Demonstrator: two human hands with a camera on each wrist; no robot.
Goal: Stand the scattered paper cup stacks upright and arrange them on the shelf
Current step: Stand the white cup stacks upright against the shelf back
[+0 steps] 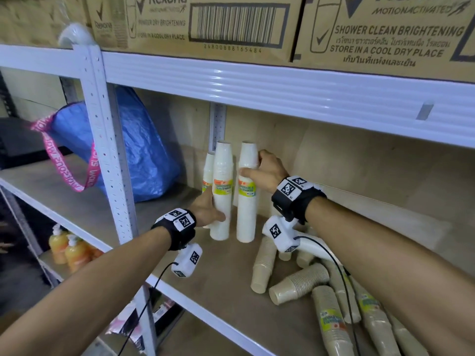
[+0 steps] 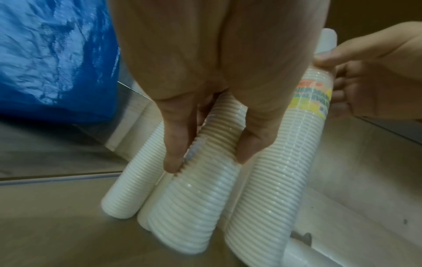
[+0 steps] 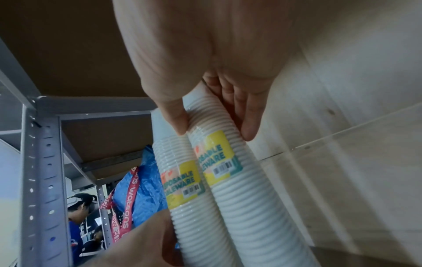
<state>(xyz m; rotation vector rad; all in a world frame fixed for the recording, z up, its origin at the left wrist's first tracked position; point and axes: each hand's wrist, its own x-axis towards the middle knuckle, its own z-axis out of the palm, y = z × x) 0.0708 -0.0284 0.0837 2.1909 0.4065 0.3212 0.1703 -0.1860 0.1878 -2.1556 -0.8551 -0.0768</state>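
Two white cup stacks stand upright at the shelf [image 1: 226, 283] back, the left hand [image 1: 208, 210] gripping one [image 1: 221, 201], the right hand [image 1: 270, 170] pinching the other [image 1: 247, 201], while only the head view shows brown stacks [image 1: 299, 282] lying toppled beside them

- A white metal shelving frame [image 1: 282, 80] with a perforated upright [image 1: 108, 150].
- Printed cardboard cartons [image 1: 195, 21] fill the tier above.
- A blue woven bag [image 1: 144, 150] sits in the neighbouring bay.
- Orange pump bottles [image 1: 68, 250] stand on a lower tier.
- Pale board backs the bay.
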